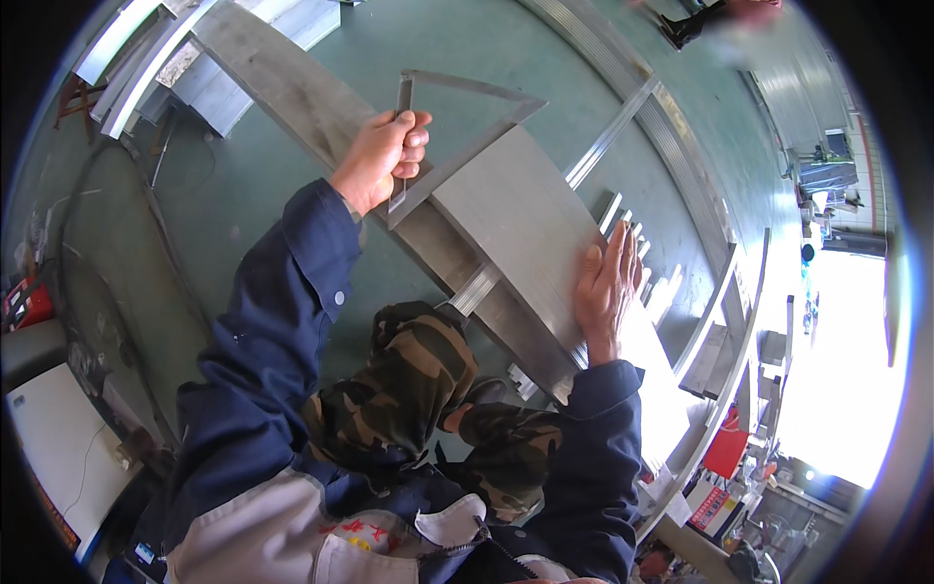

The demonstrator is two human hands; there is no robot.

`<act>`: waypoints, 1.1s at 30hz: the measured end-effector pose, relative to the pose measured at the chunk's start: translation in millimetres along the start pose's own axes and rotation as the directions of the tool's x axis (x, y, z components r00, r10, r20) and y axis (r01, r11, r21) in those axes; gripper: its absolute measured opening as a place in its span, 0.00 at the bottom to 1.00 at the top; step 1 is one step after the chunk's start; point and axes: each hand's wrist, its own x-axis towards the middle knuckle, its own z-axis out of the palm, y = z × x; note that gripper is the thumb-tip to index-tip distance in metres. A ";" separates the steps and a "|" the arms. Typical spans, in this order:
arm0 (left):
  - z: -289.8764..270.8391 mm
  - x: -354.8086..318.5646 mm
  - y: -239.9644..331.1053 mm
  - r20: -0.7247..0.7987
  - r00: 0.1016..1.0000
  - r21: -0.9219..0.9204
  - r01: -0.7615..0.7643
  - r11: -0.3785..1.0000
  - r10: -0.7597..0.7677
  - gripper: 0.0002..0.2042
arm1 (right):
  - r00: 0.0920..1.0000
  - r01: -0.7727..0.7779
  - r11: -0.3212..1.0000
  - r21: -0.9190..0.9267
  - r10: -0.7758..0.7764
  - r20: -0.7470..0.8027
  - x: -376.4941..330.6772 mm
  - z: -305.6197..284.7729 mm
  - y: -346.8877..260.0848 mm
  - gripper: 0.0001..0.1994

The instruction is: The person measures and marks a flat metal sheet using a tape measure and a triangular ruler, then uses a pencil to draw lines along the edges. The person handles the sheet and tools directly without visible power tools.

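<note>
The fingers of the left hand (381, 156) are curled tight round one leg of a metal triangle square (457, 136), the thumb pressed on top – a grip that seems meant to keep the tool's edge seated on the long metal panel (516, 224) it lies across. The square is an open frame of flat grey bar, its apex pointing toward two o'clock. The right hand (608, 292) is laid flat, fingers straight and together, holding nothing – the palm is pressed on the panel's edge at about three o'clock, apparently to steady it. The panel is dull, brushed sheet metal with folded rims, running from eleven o'clock down to four. Thin aluminium profiles (623, 117) lie beyond it on the green floor (253, 165). Dark blue sleeves and camouflage trousers (418, 389) are seen at six o'clock.
</note>
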 end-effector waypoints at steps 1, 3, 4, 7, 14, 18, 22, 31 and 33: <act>0.5 -0.6 1.5 -0.002 1.000 0.007 0.001 1.000 -0.001 0.11 | 1.000 0.003 1.000 -0.019 -0.003 -0.016 2.3 0.7 -1.6 0.27; 2.1 -1.4 2.7 0.000 1.000 0.017 -0.003 1.000 0.003 0.11 | 1.000 -0.016 1.000 0.010 0.016 -0.002 1.7 4.3 1.8 0.27; 3.9 -2.8 2.1 0.004 1.000 0.021 -0.009 1.000 0.008 0.11 | 1.000 -0.024 0.999 0.025 0.024 0.003 1.2 6.4 3.9 0.27; 2.7 -1.7 -1.0 0.013 1.000 -0.005 -0.008 1.000 0.008 0.11 | 0.998 -0.055 0.998 0.032 0.053 0.037 0.6 9.7 8.9 0.28; 5.1 -12.3 -4.7 0.036 0.999 -0.061 0.007 0.998 -0.005 0.12 | 0.977 -0.171 0.978 0.122 0.151 0.153 -2.7 -3.0 9.6 0.30; 1.4 -15.3 -3.9 0.013 0.999 -0.090 0.030 0.996 -0.029 0.12 | 0.976 -0.189 0.970 0.151 0.169 0.135 -9.1 1.1 10.1 0.30; -1.3 -15.2 2.8 0.052 0.997 -0.171 -0.044 0.984 0.053 0.13 | 0.980 -0.173 0.973 0.151 0.154 0.125 -9.1 2.8 9.0 0.30; 1.0 -65.5 12.2 0.542 0.722 0.481 -0.686 0.545 0.430 0.12 | 0.984 -0.179 0.961 0.209 0.174 0.042 -3.7 6.7 11.9 0.29; 10.1 -82.5 9.0 0.631 0.625 0.536 -0.780 0.324 0.460 0.12 | 0.981 -0.194 0.953 0.233 0.193 0.028 -2.0 6.2 8.3 0.29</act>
